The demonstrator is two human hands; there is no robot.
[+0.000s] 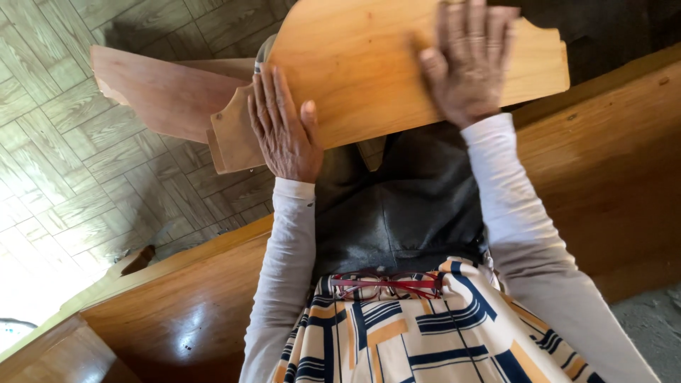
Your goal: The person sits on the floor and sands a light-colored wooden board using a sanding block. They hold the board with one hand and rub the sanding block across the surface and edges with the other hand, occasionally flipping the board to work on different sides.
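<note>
Two hands flat, fingers spread, on a curved, varnished pale wooden panel (369, 78): left hand (284, 131) at its notched end, right hand (468, 60) near the top edge. Steadying step, I'd judge; next needs firm, even pressure. Beyond: reddish wooden board (156, 92), tiled floor (64, 156). No labels visible.

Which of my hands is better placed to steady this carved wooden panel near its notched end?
Left hand, probably: it lies flat beside the notched end of the wooden panel. The right hand rests toward the other end.
</note>
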